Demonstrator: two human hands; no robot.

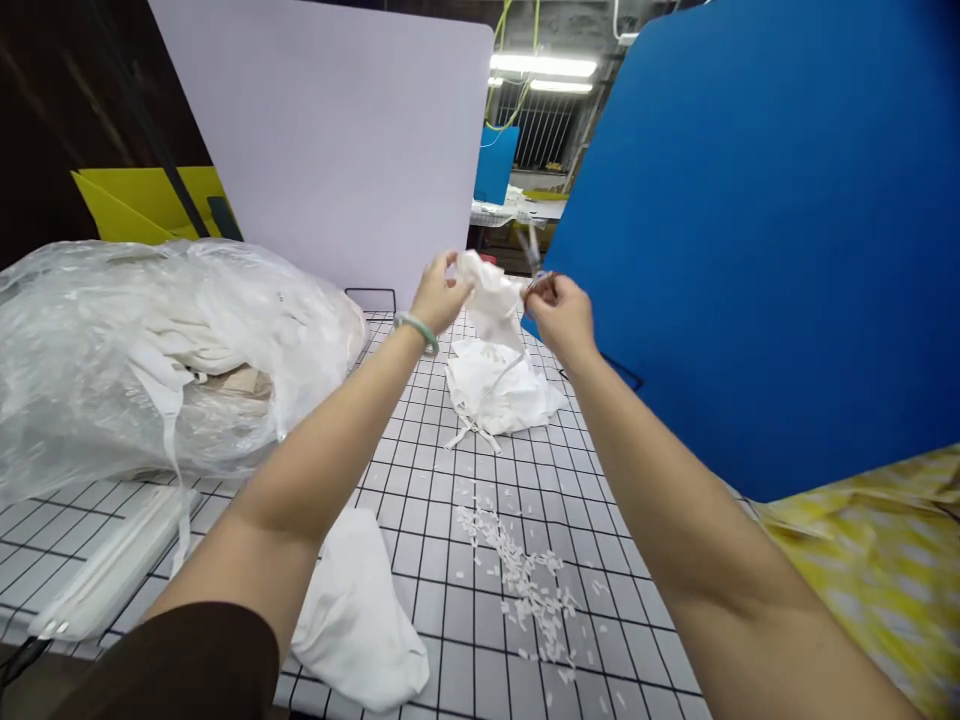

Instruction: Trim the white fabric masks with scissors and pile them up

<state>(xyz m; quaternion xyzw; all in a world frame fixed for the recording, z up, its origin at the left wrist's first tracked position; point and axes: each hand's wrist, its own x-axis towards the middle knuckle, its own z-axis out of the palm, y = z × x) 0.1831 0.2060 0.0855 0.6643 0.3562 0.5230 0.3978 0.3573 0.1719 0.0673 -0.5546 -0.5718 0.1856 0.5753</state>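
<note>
My left hand [439, 293] pinches the top of a white cloth piece [491, 295] and holds it up above the gridded table [450, 620]. My right hand [559, 315] is closed round small scissors [532, 262] right beside the cloth's upper edge; the blades are blurred. Below the hands a small heap of white cloth pieces with ties [499, 390] lies on the table. Several tiny white clippings [525, 580] are scattered nearer to me.
A big clear plastic bag of white cloth [150, 350] fills the left side. Another white cloth [360, 610] lies under my left forearm, and a flat packet [112, 570] at the left edge. A white board [337, 140] and a blue board [750, 230] stand behind; yellow fabric [877, 560] at right.
</note>
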